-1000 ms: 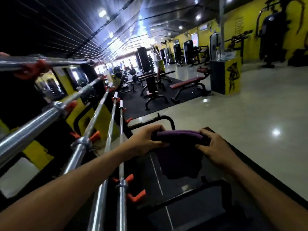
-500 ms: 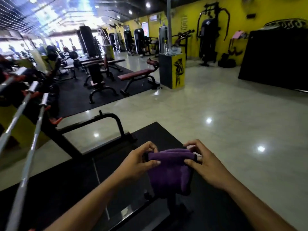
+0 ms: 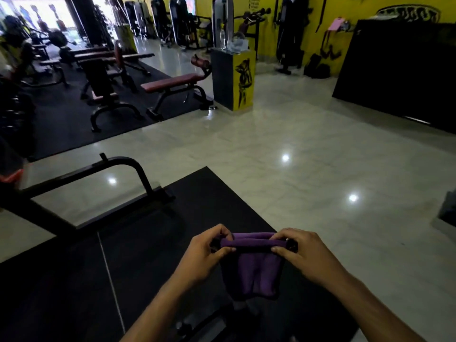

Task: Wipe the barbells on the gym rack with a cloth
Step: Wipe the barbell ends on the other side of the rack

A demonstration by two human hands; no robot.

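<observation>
Two hands at work | left hand [image 3: 202,255] and right hand [image 3: 299,253] each pinch an end of the folded purple cloth [image 3: 251,265], held over the black mat [image 3: 153,243] | view has swung right within a second; barbells now out of frame | wiping paused, cloth being refolded, likely.

Both bare arms reach forward, hands level and close together.
The left hand [image 3: 206,255] and the right hand [image 3: 302,255] each pinch an end of the cloth [image 3: 251,265] between thumb and curled fingers.
</observation>
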